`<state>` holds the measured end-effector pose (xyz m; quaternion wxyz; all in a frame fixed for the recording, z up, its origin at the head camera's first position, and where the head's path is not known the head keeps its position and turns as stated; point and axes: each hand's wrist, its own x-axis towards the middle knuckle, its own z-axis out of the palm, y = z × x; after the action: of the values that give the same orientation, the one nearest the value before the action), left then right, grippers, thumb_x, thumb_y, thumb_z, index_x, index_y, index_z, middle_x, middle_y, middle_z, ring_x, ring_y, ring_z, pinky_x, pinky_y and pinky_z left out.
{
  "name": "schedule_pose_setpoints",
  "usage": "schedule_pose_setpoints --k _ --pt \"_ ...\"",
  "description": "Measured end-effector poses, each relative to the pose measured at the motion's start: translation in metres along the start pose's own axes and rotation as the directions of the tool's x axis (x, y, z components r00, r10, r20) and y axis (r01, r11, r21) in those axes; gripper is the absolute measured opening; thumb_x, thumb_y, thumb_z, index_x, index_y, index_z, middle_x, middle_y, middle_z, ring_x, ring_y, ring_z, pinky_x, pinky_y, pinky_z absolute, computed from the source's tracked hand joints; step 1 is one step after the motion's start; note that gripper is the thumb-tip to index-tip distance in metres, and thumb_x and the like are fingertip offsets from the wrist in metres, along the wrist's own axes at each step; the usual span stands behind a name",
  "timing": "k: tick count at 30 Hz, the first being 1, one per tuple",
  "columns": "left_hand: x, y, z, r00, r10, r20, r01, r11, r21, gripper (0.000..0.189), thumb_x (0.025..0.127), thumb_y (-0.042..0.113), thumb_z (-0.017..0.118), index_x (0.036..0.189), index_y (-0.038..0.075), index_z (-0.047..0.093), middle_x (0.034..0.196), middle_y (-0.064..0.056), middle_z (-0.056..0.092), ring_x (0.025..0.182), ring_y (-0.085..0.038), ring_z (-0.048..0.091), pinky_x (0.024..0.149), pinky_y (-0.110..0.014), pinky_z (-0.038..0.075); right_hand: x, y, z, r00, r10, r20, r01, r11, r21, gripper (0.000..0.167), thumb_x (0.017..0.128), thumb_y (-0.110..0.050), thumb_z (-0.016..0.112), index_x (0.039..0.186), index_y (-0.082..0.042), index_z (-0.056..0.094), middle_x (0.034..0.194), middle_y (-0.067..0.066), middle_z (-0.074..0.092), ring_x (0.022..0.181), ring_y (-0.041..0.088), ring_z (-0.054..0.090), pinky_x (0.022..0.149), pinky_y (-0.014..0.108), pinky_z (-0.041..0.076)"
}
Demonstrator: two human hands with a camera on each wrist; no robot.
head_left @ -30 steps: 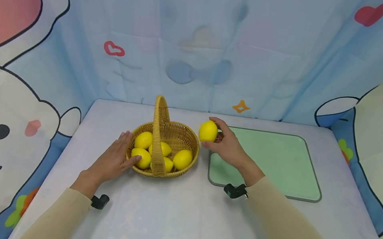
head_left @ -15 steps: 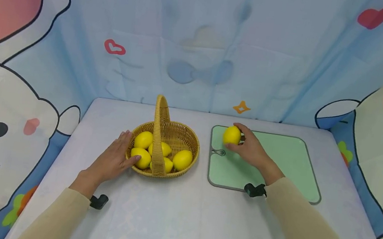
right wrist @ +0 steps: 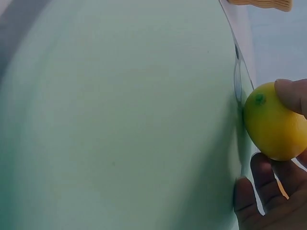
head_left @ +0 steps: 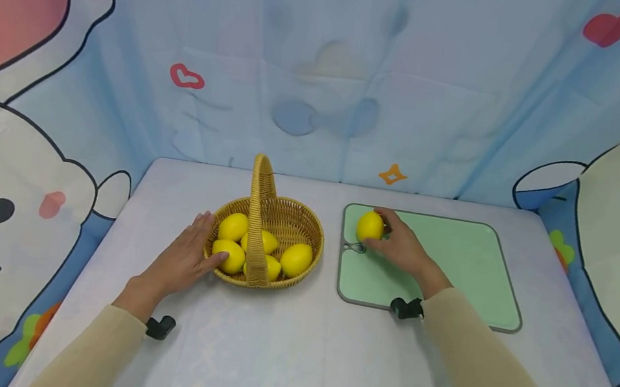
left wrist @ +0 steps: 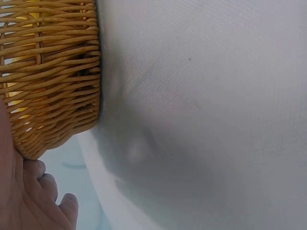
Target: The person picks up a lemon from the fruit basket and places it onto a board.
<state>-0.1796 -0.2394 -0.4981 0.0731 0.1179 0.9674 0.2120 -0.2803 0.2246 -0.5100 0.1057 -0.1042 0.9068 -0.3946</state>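
My right hand point(head_left: 404, 250) holds a yellow lemon point(head_left: 369, 227) between thumb and fingers, over the left part of a pale green cutting board point(head_left: 455, 255). The right wrist view shows the lemon's green stem end, with the lemon low over the board's surface. On the left, a wicker basket point(head_left: 316, 224) with a tall arched handle contains several lemons point(head_left: 295, 260). My left hand point(head_left: 179, 262) rests along the basket's left side, fingers straight against the outside and thumb over the rim. Beside the wicker wall point(left wrist: 53, 72), its fingertips show in the left wrist view.
A white cloth covers the table point(head_left: 265, 357). Behind it hangs a blue curtain point(head_left: 328, 58) with cartoon prints. The board has a grey rim and a small printed spoon-like mark point(head_left: 354, 247) near its left edge. A strip of table separates basket and board.
My right hand has carried the lemon rightward from beside the basket to over the board, then slightly lower and back left. The left hand has stayed at the basket.
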Motion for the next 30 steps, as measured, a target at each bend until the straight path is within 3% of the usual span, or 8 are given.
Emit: schedule_pose_setpoints --k 8,15,30 --pt "-0.002 0.002 -0.002 1.000 -0.005 0.006 0.005 1.000 -0.006 0.097 0.107 0.065 0.044 0.170 0.005 0.000 0.178 -0.016 0.004 0.165 -0.035 0.006 0.134 -0.054 0.011 0.003 0.003 0.000 1.000 0.019 0.007 -0.019 1.000 0.007 0.081 0.098 -0.032 0.076 0.164 -0.011 0.033 0.160 0.016 0.045 0.131 0.037 0.050 0.103 0.053 0.048" --pt "-0.001 0.003 -0.002 1.000 -0.007 0.003 0.007 1.000 0.004 0.098 0.107 0.065 0.045 0.170 0.004 0.002 0.178 -0.017 0.005 0.165 -0.035 0.006 0.134 -0.053 0.012 0.004 0.008 -0.001 1.000 0.030 -0.003 -0.030 1.000 -0.008 0.085 0.098 -0.038 0.075 0.166 -0.011 0.032 0.155 0.018 0.050 0.128 0.037 0.051 0.102 0.052 0.047" --pt "-0.001 0.002 -0.002 1.000 0.004 -0.001 -0.004 1.000 -0.001 0.097 0.107 0.063 0.046 0.170 0.004 0.002 0.178 -0.017 0.005 0.165 -0.035 0.006 0.134 -0.053 0.012 0.003 0.013 -0.005 1.000 0.020 0.024 -0.021 0.999 0.035 0.085 0.097 -0.038 0.078 0.166 -0.016 0.033 0.154 0.016 0.052 0.121 0.033 0.056 0.094 0.042 0.050"
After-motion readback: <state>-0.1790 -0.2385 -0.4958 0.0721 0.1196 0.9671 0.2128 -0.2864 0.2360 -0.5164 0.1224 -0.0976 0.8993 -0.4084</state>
